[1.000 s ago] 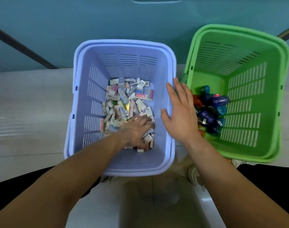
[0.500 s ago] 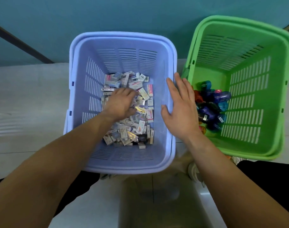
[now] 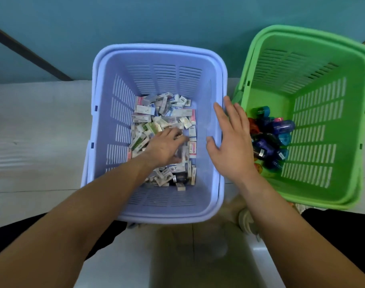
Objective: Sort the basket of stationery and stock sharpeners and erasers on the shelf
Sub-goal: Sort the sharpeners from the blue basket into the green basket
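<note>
A lilac basket point(image 3: 106, 125) in the middle holds a pile of small boxed erasers point(image 3: 160, 115). My left hand point(image 3: 165, 146) reaches down into it and rests on the middle of the pile, fingers loosely bent and blurred; I see nothing clearly gripped. My right hand point(image 3: 231, 142) lies flat with straight fingers against the lilac basket's right rim. To the right stands a green basket point(image 3: 322, 125) with several blue, teal and orange sharpeners point(image 3: 268, 140) heaped in its near left corner.
Both baskets stand on a pale glossy floor point(image 3: 32, 132) against a teal wall point(image 3: 135, 21). A dark diagonal strip point(image 3: 32, 53) crosses the wall at the left. Dark trouser legs show at the lower left and lower right edges.
My left hand has gone from the near end of the eraser pile to the left side, then back to the middle. The right hand has stayed on the rim.
</note>
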The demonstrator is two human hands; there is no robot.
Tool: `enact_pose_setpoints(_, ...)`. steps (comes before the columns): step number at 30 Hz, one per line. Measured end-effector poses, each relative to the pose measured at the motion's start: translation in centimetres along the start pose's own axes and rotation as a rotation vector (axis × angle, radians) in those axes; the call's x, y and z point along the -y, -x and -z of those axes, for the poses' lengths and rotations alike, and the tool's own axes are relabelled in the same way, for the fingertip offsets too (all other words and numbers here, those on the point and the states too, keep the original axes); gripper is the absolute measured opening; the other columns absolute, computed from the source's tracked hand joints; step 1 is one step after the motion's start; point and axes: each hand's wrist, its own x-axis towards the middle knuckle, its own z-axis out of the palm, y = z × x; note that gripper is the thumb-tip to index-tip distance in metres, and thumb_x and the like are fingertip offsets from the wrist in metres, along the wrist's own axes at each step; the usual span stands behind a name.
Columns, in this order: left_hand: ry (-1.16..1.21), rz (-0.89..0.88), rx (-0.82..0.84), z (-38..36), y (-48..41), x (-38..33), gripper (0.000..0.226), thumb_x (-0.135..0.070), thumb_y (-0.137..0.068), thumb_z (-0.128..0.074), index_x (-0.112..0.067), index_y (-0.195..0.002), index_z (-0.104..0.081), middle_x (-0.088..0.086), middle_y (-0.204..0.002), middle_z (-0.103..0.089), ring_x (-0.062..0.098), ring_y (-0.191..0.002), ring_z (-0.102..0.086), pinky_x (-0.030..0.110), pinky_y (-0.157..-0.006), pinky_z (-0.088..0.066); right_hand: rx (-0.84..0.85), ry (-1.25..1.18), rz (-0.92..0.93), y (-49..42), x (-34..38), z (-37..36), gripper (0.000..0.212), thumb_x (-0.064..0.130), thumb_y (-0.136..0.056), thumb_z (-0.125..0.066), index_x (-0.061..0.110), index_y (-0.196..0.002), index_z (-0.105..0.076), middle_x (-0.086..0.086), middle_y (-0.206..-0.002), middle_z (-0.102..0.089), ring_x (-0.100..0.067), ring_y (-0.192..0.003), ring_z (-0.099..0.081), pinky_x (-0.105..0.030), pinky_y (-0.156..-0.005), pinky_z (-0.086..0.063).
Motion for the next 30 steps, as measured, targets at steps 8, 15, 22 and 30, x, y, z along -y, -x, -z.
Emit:
enact_pose_setpoints(8,0.306,-0.069,0.265,-2.4,2.5,-2.2,0.022,-0.026,-0.090,-0.070,-0.037,-0.108,-0.063,-0.013,-0.106,-0.065,0.013,-0.102,-0.059,0.043,-0.093,-0.050,-0.008,-0.030,-0.002,-0.1,0.0,-0.1,0.075,0.028,-0.089,-0.059,0.019,-0.158,-0.030,-0.001,-0.168,-0.015,-0.025,-0.154,-0.008,-0.043,-0.125,-0.017)
enact_pose_setpoints(15,0.352,-0.031,0.384,-3.1,2.3,-2.0,0.049,-0.009,-0.092,-0.064,-0.039,-0.130,-0.056,0.000,-0.135,-0.052,0.019,-0.117,-0.056,0.041,-0.104,-0.048,-0.001,-0.047,-0.005,-0.1,0.1,0.1,0.076,0.027,-0.088,-0.060,0.019,-0.158,-0.031,-0.001,-0.168,-0.017,-0.026,-0.154,-0.009,-0.044,-0.125,-0.017)
enact_pose_setpoints(22,0.312,-0.093,0.442,-2.5,2.0,-2.0,0.056,-0.010,-0.086,-0.074,-0.031,-0.135,-0.055,0.000,-0.138,-0.052,0.022,-0.121,-0.055,0.040,-0.102,-0.048,0.015,-0.045,-0.009,0.0,0.0,0.2,0.076,0.027,-0.089,-0.063,0.020,-0.158,-0.031,0.000,-0.168,-0.015,-0.025,-0.154,-0.008,-0.045,-0.124,-0.018)
enact_pose_setpoints(30,0.271,-0.151,0.423,-2.8,2.9,-1.7,0.060,-0.016,-0.085,-0.074,-0.034,-0.138,-0.053,-0.005,-0.139,-0.055,0.020,-0.122,-0.054,0.039,-0.100,-0.049,0.013,-0.057,-0.007,-0.1,0.0,0.1,0.076,0.028,-0.087,-0.062,0.019,-0.157,-0.033,-0.001,-0.167,-0.017,-0.026,-0.154,-0.010,-0.045,-0.124,-0.018)
